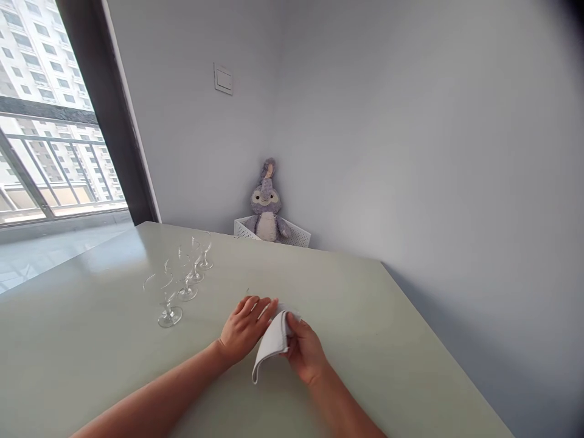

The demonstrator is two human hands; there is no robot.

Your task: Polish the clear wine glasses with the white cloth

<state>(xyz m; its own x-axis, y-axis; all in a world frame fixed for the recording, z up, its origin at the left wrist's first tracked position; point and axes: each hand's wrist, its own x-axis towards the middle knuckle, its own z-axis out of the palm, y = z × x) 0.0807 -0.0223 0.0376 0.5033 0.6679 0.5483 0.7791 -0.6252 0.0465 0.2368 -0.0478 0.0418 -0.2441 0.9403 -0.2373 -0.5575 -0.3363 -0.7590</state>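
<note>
My right hand [306, 348] is closed on a folded white cloth [272, 342], thumb on top, with one end hanging down to the left. Just left of it, my left hand [245, 325] has its fingers curled over a clear glass [281, 306]. Only a faint edge of that glass shows between the hands, beside the cloth; the rest is hidden or too transparent to make out. Off to the left, several clear stemmed glasses stand upright in a slanting row, the closest being a stemmed glass [170, 315].
The pale green table [365, 316] has its right edge along a grey wall [433, 152]. Beyond the far edge, a purple plush toy [266, 210] sits in a white perforated basket [298, 236]. A window [55, 134] with a railing is at the left.
</note>
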